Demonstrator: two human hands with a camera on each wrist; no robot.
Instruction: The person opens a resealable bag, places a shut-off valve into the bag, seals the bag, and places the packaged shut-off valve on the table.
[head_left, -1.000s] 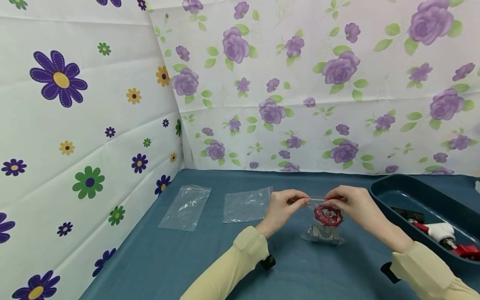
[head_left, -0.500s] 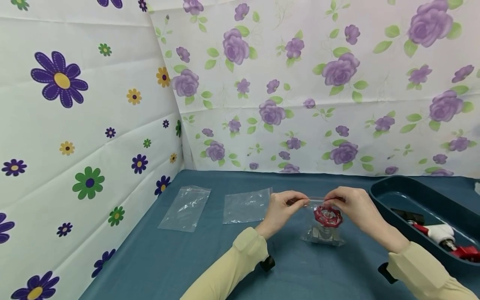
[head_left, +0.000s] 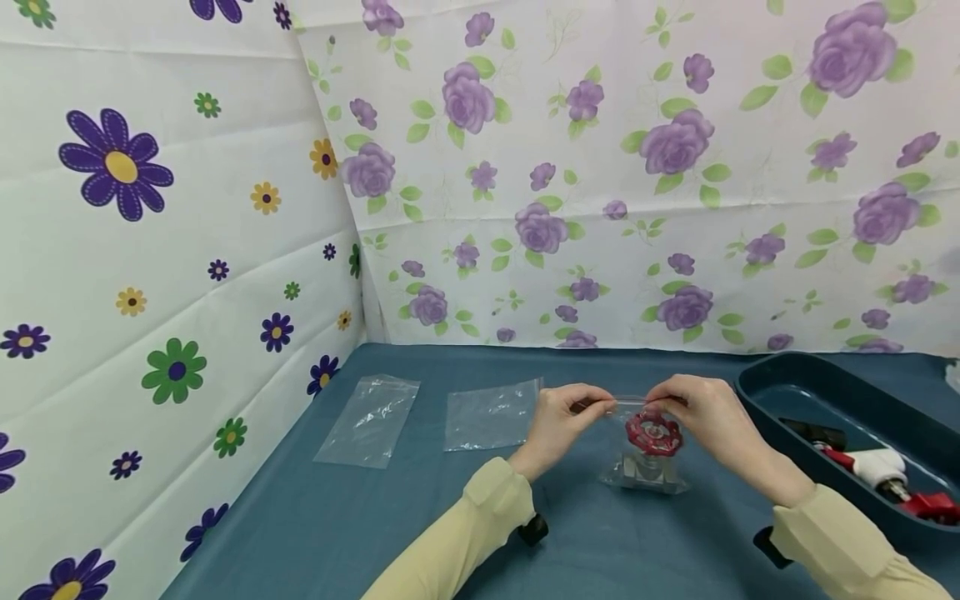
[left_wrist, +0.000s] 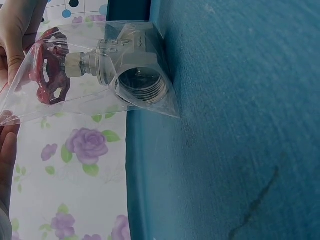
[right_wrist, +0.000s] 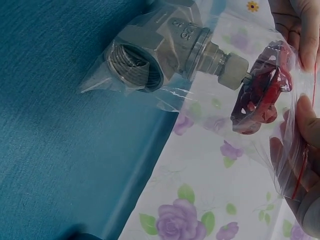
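A metal gate valve (head_left: 649, 467) with a red handwheel (right_wrist: 262, 90) stands upright inside a clear zip bag (left_wrist: 95, 107), its base on the blue cloth. The threaded opening of the valve (left_wrist: 140, 86) shows through the plastic in both wrist views. My left hand (head_left: 562, 423) pinches the bag's top edge at its left corner between thumb and fingers. On the other side my right hand (head_left: 708, 417) pinches the same edge near its right end. A red line runs along the bag's mouth in the right wrist view.
Two flat clear bags lie to the left, a nearer-left bag (head_left: 367, 422) and a middle bag (head_left: 491, 415). At the right stands a dark blue tray (head_left: 791, 367) holding a white and red valve piece (head_left: 879, 467) and a black piece (head_left: 813, 432). Floral cloth hangs behind.
Both hands keep their pinch on the bag's top edge, and the bagged valve stays where it was. The right hand has shifted very slightly left; the view tilts a little.
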